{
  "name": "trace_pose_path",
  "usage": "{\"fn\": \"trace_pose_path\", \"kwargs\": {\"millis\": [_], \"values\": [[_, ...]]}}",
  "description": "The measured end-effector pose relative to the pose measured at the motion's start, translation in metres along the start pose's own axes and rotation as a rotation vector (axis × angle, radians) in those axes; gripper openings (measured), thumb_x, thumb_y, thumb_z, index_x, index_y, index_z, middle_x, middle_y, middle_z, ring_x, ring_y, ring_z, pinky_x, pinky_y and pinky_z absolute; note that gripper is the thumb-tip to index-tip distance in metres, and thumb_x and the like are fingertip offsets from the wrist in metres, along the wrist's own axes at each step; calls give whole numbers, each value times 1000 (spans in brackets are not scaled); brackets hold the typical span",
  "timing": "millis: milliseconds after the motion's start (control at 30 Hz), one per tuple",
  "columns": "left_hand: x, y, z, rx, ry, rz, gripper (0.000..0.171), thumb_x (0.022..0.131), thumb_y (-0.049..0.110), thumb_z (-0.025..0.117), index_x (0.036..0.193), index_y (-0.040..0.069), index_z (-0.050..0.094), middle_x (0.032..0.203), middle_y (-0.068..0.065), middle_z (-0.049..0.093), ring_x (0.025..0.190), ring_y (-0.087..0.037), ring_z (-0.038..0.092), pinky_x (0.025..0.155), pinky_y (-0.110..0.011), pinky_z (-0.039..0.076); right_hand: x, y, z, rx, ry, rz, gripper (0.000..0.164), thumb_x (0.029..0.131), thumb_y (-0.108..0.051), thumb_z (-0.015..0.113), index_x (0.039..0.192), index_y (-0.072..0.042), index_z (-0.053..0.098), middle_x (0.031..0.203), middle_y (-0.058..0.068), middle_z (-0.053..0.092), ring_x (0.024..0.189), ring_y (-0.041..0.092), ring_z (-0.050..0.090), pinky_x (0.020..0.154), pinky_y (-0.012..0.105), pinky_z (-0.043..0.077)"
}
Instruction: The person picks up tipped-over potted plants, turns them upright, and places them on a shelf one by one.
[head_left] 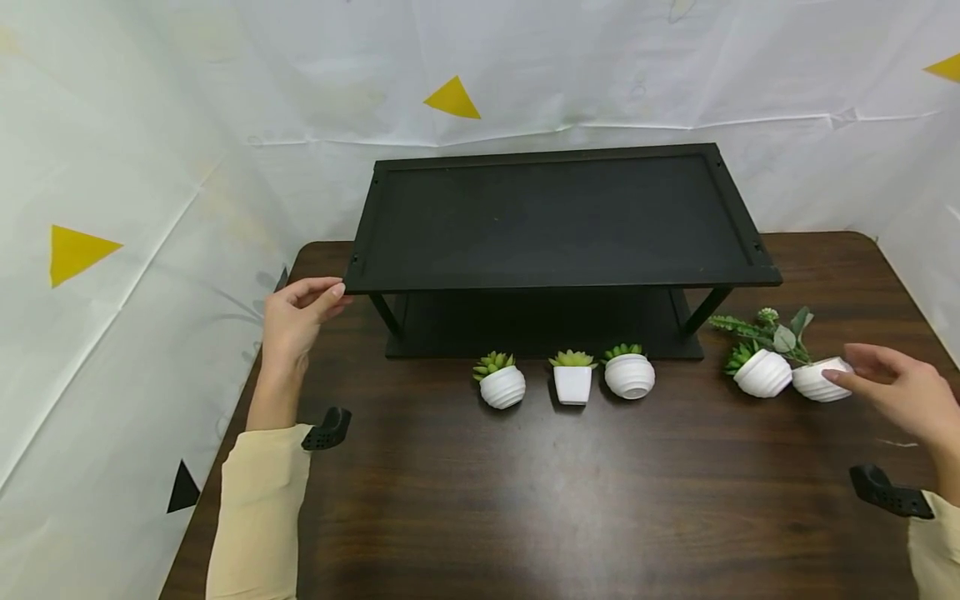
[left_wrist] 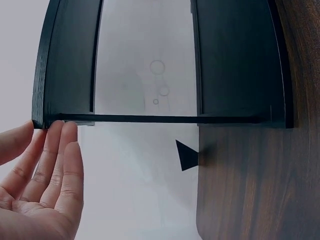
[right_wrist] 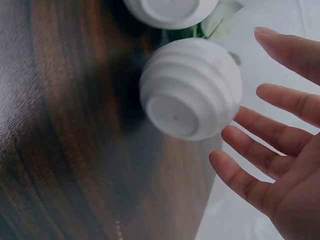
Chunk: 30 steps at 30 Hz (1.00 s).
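A black two-tier shelf stands at the back of the table. At its upper board's front left corner, my left hand pinches the edge between thumb and fingers; the left wrist view shows the fingertips at that board's end. Over on the right, my right hand is spread beside a ribbed white pot that lies tipped, with leafy stems behind it. In the right wrist view the fingers come close to this pot; contact is unclear. Another tipped white pot with a succulent lies alongside.
In front of the shelf are a tilted round succulent pot, an upright square succulent pot and another tilted round one. White sheeting encloses the back and sides of the brown wooden table.
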<state>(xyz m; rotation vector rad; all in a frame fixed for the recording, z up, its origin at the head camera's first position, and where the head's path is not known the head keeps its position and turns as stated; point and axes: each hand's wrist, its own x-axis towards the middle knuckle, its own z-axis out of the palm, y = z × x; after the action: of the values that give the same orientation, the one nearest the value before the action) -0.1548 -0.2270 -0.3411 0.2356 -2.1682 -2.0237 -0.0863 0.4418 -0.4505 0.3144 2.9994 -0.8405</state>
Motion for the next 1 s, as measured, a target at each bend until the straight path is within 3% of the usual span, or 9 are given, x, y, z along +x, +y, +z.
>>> {"fn": "trace_pose_path", "kwargs": {"millis": [100, 200, 233, 300, 433, 633, 767, 800, 1000], "values": [[0, 1, 0, -4, -3, 0, 27, 82, 6, 68, 102, -10, 62, 80, -3, 67, 70, -10, 66, 68, -18, 53, 18, 43, 16, -41, 38, 8, 66, 80, -50, 64, 126, -4, 49, 100, 9, 59, 75, -5, 44, 48, 28, 45], [0, 0, 0, -7, -3, 0, 27, 81, 7, 69, 102, -11, 62, 79, -2, 67, 70, -10, 66, 67, -19, 53, 28, 64, 25, -27, 12, 8, 72, 81, -50, 63, 125, 4, 47, 106, 27, 54, 79, 12, 49, 48, 24, 42], [1, 0, 0, -7, -2, 0, 27, 81, 7, 69, 101, -11, 62, 78, -2, 67, 70, -11, 66, 68, -19, 53, 31, 69, 29, -46, 19, 15, 72, 80, -52, 63, 123, 4, 48, 106, 25, 55, 79, 11, 48, 47, 20, 39], [1, -1, -1, -3, -1, 0, 27, 81, 8, 69, 101, -10, 63, 78, -2, 67, 70, -11, 66, 68, -19, 53, 33, 71, 31, -43, 1, 20, 74, 80, -52, 63, 123, 6, 47, 106, 28, 53, 80, 23, 48, 47, 21, 38], [0, 0, -1, 5, 4, 1, 25, 81, 7, 69, 100, -8, 64, 79, -4, 67, 70, -12, 67, 68, -20, 54, 33, 69, 32, -53, -20, 24, 76, 80, -52, 63, 123, 8, 46, 105, 28, 51, 82, 30, 46, 48, 23, 37], [-1, 2, 0, 20, 15, -7, 26, 81, 8, 69, 101, -8, 64, 79, -4, 67, 70, -11, 67, 69, -21, 54, 31, 63, 32, -57, -49, 60, 82, 80, -55, 61, 124, 12, 42, 109, 35, 47, 91, 43, 48, 52, 36, 42], [2, -4, -2, 44, 14, 25, 29, 79, 15, 72, 98, -5, 67, 81, -6, 67, 75, -19, 67, 72, -25, 54, 31, 62, 33, -68, -55, 71, 84, 79, -56, 62, 123, 13, 42, 110, 35, 45, 92, 44, 47, 55, 40, 42], [8, -14, -6, 5, -5, 44, 27, 77, 15, 74, 97, -2, 68, 81, -6, 67, 75, -19, 67, 70, -24, 54, 30, 62, 33, -71, -53, 71, 84, 79, -56, 62, 122, 13, 42, 109, 35, 46, 92, 44, 47, 55, 40, 41], [7, -12, -5, 47, 5, 34, 30, 76, 20, 74, 98, -1, 69, 89, -13, 67, 83, -26, 66, 77, -30, 53, 27, 61, 33, -74, -31, 66, 80, 79, -55, 63, 118, 13, 45, 108, 35, 47, 90, 42, 47, 55, 36, 40]]}}
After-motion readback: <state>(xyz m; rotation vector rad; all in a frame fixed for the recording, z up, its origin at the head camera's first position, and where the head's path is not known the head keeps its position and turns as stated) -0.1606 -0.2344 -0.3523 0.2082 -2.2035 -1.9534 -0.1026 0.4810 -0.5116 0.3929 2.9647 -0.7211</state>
